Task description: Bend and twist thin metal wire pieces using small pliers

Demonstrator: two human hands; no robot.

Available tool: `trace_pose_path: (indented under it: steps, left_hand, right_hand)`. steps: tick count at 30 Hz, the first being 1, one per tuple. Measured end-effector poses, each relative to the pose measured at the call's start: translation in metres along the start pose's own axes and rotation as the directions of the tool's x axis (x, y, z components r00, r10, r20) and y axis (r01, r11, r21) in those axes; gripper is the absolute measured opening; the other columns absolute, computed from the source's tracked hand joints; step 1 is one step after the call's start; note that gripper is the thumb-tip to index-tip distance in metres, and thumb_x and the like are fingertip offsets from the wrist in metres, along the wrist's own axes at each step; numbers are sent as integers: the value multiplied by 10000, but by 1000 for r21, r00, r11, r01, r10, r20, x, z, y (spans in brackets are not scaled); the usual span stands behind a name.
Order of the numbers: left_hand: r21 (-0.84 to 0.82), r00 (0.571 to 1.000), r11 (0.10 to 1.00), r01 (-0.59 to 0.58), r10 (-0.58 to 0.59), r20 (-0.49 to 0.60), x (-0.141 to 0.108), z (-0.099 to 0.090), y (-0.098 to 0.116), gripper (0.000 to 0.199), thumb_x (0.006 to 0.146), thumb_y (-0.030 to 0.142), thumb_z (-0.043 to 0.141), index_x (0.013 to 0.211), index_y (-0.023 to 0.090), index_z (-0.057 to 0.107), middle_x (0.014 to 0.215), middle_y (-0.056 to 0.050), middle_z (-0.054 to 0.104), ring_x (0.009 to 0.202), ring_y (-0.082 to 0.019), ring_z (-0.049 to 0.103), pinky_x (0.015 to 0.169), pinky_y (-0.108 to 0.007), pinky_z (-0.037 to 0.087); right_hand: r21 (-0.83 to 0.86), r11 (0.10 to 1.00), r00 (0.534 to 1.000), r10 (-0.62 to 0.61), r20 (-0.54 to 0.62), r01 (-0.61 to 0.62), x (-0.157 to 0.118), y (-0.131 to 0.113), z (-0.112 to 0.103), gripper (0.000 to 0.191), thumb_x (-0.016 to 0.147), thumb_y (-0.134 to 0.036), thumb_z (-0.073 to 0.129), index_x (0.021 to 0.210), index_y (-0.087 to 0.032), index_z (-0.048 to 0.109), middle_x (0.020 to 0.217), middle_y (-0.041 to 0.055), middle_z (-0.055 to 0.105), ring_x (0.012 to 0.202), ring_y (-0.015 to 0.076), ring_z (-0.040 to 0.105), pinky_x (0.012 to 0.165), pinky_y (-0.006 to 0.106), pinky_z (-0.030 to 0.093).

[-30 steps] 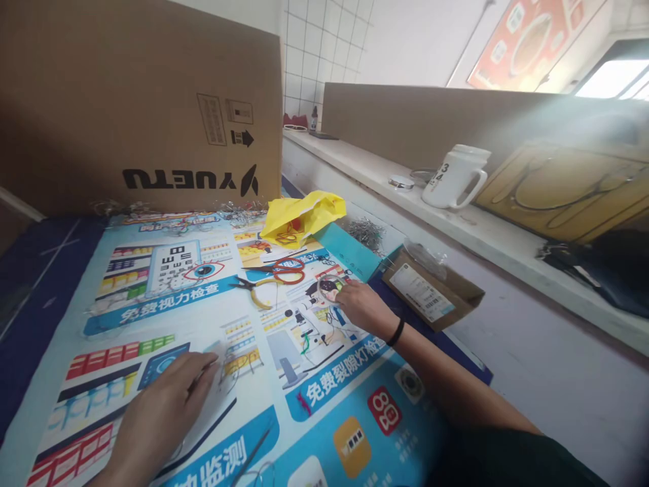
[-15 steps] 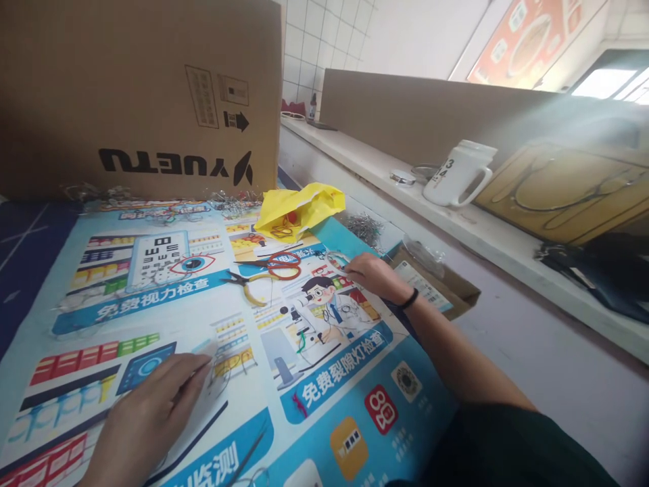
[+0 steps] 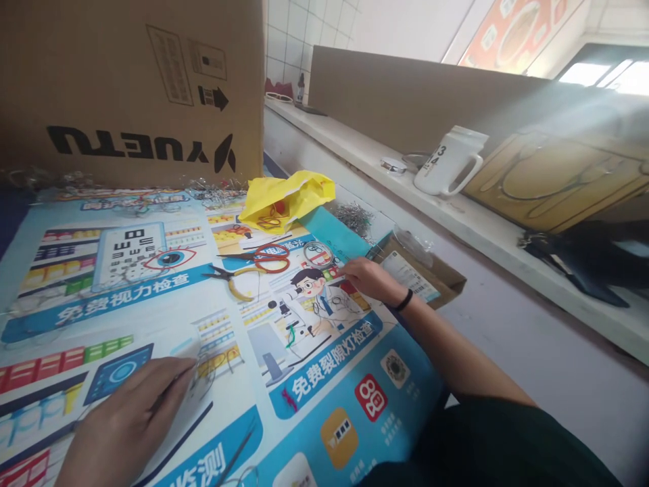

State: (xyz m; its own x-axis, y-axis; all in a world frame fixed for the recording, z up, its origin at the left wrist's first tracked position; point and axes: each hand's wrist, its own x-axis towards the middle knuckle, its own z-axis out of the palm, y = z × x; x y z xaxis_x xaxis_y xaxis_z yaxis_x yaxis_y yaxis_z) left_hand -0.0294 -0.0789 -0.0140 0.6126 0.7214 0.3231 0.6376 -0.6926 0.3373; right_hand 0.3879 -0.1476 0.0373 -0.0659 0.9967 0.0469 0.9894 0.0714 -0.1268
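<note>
Rightward off the ring, my right grip has moved, pinched; lower left, my left grip pinches beside wire. Contents: I cannot tell.

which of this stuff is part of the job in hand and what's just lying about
Likely part of the job:
- thin wire loops by the left hand
- round pale ring by the right hand
- yellow-handled pliers and red-handled scissors, untouched but close

Probably just lying about:
- white mug with black digits
- round silver tin
</note>
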Motion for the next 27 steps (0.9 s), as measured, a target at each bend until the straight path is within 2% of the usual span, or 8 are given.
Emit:
trace_pose_path:
  steps: [2, 5, 8, 13, 15, 18, 22, 27]
  left_hand:
    - [3, 999, 1000, -13, 13, 31, -1, 1, -4, 324, 824, 520, 409, 943, 302, 618, 952, 68, 686, 851, -151, 661, 706, -219, 537]
    - [-4, 998, 999, -50, 50, 44, 0, 2, -6, 313, 808, 518, 446, 960, 304, 616, 968, 69, 684, 854, -147, 663, 722, -210, 538]
    - [-16, 999, 999, -50, 50, 11, 1, 1, -3, 336, 826, 517, 410, 935, 288, 631, 952, 44, 693, 879, -155, 662, 726, -208, 538]
    - [-46, 997, 997, -60, 57, -58, 2, 0, 4, 328, 824, 492, 419, 909, 277, 651, 926, 20, 702, 844, -159, 671, 715, -195, 537]
    - [-50, 995, 997, -66, 62, -79, 2, 1, 4, 316, 831, 475, 419, 901, 276, 653, 920, 20, 702, 838, -158, 672, 711, -199, 538]
    - [-62, 996, 995, -77, 75, -42, 2, 2, 2, 290, 828, 459, 443, 916, 279, 651, 942, 25, 697, 852, -153, 669, 719, -191, 534]
    - [-76, 998, 995, -61, 63, 26, 1, 3, -1, 285, 816, 461, 468, 935, 275, 649, 978, 19, 689, 871, -156, 662, 734, -185, 527]
    - [-77, 997, 995, -66, 63, -47, 0, 3, 2, 290, 839, 446, 434, 937, 265, 639, 953, 9, 688, 866, -159, 657, 754, -213, 522]
  right_hand:
    - [42, 999, 999, -33, 18, 32, -18, 2, 3, 285, 871, -119, 406, 978, -148, 669, 927, 87, 662, 891, 149, 559, 794, 240, 399]
    - [43, 999, 998, -23, -53, 26, -30, 3, 5, 270, 890, -161, 407, 967, -151, 666, 932, 86, 655, 890, 146, 550, 797, 237, 395]
    - [-57, 998, 994, 13, -104, -20, -18, 1, 6, 276, 909, -191, 390, 951, -151, 660, 910, 91, 646, 887, 150, 533, 792, 240, 382]
    - [-314, 949, 999, 49, 8, -44, 25, -10, 9, 215, 885, -179, 431, 949, -156, 635, 883, 95, 614, 884, 181, 498, 726, 251, 358]
    - [-348, 936, 997, 60, 40, -42, 38, -12, 13, 176, 860, -174, 470, 920, -153, 635, 877, 100, 607, 879, 193, 494, 685, 250, 348]
    - [-350, 937, 997, 47, 68, -20, 49, -11, 17, 141, 839, -162, 496, 854, -148, 636, 860, 105, 604, 875, 201, 493, 661, 253, 336]
    - [-347, 938, 996, 35, 81, -5, 51, -10, 12, 141, 835, -139, 490, 822, -144, 630, 869, 104, 600, 877, 199, 485, 668, 253, 328]
    - [-284, 957, 998, -56, 35, 64, 29, -20, 0, 199, 880, -154, 427, 823, -155, 617, 844, 82, 586, 836, 167, 462, 709, 243, 324]
